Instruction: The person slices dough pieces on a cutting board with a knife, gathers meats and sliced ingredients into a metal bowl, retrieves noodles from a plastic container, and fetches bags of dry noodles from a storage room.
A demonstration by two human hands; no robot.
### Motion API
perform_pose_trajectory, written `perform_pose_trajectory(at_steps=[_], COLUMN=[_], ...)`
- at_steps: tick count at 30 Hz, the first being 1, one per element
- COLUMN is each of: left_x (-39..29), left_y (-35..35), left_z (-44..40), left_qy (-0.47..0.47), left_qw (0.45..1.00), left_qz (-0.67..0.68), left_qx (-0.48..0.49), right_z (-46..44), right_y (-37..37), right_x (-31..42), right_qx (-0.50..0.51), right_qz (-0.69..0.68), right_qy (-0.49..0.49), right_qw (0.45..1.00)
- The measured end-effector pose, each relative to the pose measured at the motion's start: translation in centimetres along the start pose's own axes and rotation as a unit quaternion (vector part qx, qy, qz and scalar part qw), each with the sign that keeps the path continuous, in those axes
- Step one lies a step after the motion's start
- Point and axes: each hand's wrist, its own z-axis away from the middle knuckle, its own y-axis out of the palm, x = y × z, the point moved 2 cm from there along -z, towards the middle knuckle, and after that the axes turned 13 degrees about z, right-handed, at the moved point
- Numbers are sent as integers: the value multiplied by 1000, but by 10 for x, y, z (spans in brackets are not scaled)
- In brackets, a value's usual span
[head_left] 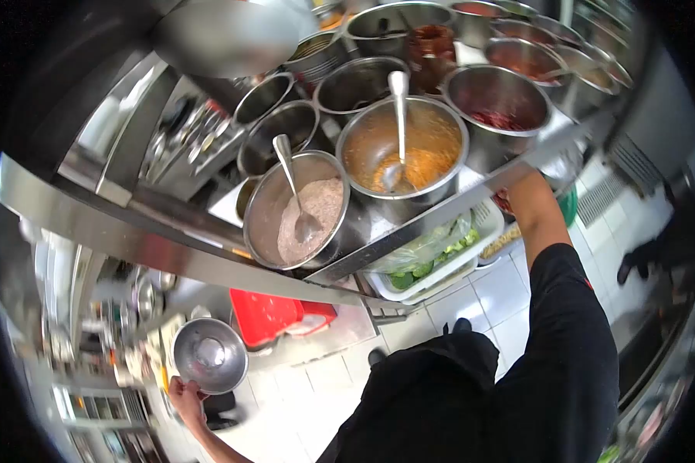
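At the lower left, my left hand [185, 397] grips the rim of a metal mixing bowl [232, 356], which has a small pale patch or bright reflection at its bottom. My right forearm [539, 208] reaches up beneath the edge of the metal shelf [471, 202]; the shelf hides the fingers of that hand. Close to the right wrist, some dark red food [503, 201] shows under the shelf. A white tub [378, 284] with leafy greens [448, 253] and clear plastic stands left of this forearm.
On the shelf stand a bowl of pinkish powder [316, 204] and a bowl of orange seasoning [421, 166], each with a spoon, plus several metal pots. A red container [259, 316] sits on a lower counter. Another person in dark clothes [660, 247] is at the right.
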Motion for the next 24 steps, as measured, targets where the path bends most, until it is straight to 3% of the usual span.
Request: perform_pose_trajectory(at_steps=[1,4,9,13,19,22,24], left_x=[-2,-3,-27,-22,-45,-47,-46], left_y=[-10,-32,34,116,262,319,349], left_z=[25,96,187,216,250,267,277], left_qy=[-29,-74,-188,-269,-301,-298,-307], left_qw=[998,990,962,925,863,826,808], left_qz=[21,109,199,243,242,264,275], left_qx=[-49,-39,-18,111,325,400,421], right_z=[-7,-24,-42,-52,-58,-55,-41], right_y=[4,13,23,23,19,13,6], right_x=[0,-12,-33,-50,-79,-81,-83], right_qx=[5,7,-8,-38,-114,-130,-108], right_qz=[6,10,-5,-49,-232,-399,-537], right_qy=[-9,-27,-35,-27,-10,-12,-26], right_qw=[1000,1000,999,998,966,907,836])
